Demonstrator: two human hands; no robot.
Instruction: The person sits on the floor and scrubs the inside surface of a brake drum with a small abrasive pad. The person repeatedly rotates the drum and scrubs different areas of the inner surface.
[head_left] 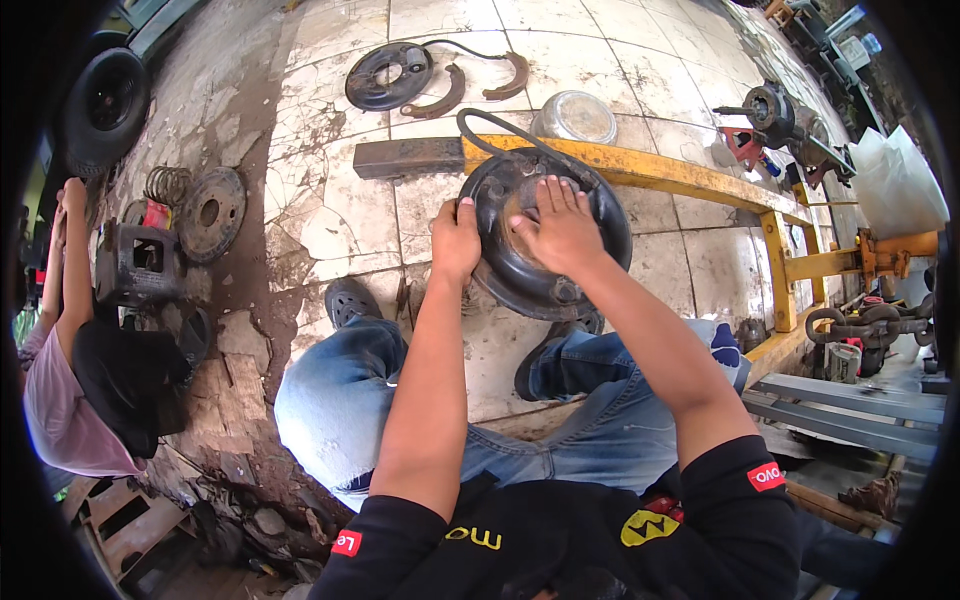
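A black round brake backing plate (500, 268) stands tilted between my knees, with a black cable (490, 118) looping from its top. At its left rim, my left hand (457, 243) is closed, thumb up along the edge. My right hand (563, 228) lies flat on the plate's brownish middle, fingers stretched out and thumb apart. Whether anything thin is under that palm is hidden. Behind the plate runs a yellow metal frame bar (640, 172) with a dark square end (405, 158).
Farther off lie a second backing plate (372, 85) and two curved brake shoes (440, 98) (512, 80). A clear round container (577, 118) sits behind the bar. At left are a rusty disc (213, 214), a coil spring (168, 185) and a seated person (85, 395). A chain (870, 325) lies at right.
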